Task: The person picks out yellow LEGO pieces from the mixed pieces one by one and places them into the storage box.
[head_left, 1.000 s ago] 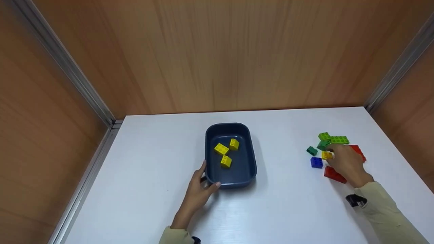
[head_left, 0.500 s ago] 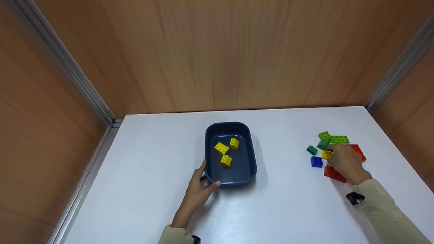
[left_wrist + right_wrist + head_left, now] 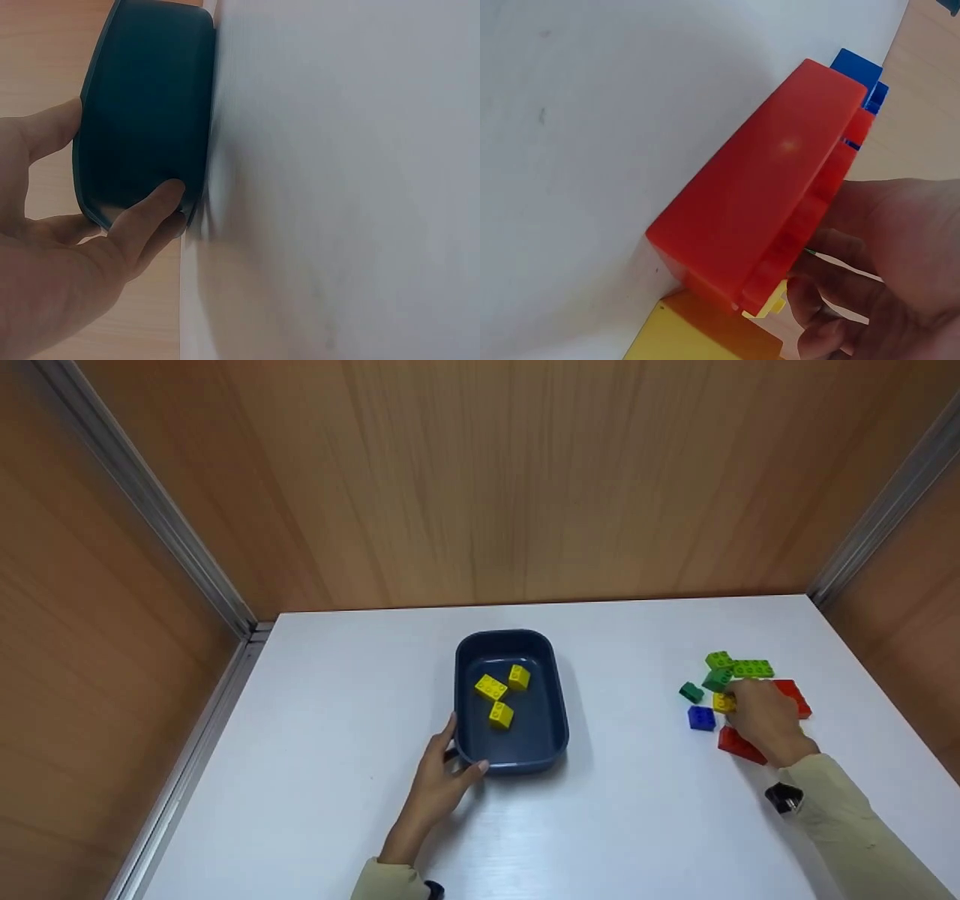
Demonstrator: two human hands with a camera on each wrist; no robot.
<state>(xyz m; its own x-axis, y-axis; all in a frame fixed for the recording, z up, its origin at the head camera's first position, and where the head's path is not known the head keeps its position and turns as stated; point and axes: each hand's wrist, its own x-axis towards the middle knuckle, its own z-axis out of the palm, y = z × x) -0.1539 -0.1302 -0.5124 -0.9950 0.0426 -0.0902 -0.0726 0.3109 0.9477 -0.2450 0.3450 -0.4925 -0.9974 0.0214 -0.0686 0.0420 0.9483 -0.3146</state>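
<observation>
My left hand (image 3: pixel 435 789) grips the near left corner of a dark blue rectangular dish (image 3: pixel 534 739), thumb on the near side and fingers along the left side. Three yellow toy bricks (image 3: pixel 491 688) lie inside it. Over on the right, my right hand (image 3: pixel 766 721) reaches down into a group of toy bricks, with thumb and index finger pinching a yellow brick (image 3: pixel 722 703). Its palm covers part of that brick. A long red brick (image 3: pixel 757 180) fills the right wrist view and hides most of the fingertips, with a yellow brick (image 3: pixel 697 334) below it.
Around the right hand lie a blue brick (image 3: pixel 701 718), dark green bricks (image 3: pixel 691 692), light green bricks (image 3: pixel 752 668), a red brick (image 3: pixel 739 745) and another red brick (image 3: pixel 793 697). Wooden panels (image 3: pixel 510 480) wall the white table (image 3: pixel 315 750) at the back and sides.
Both hands, the dish and the bricks stay almost where they were. The right wrist and sleeve shift very slightly.
</observation>
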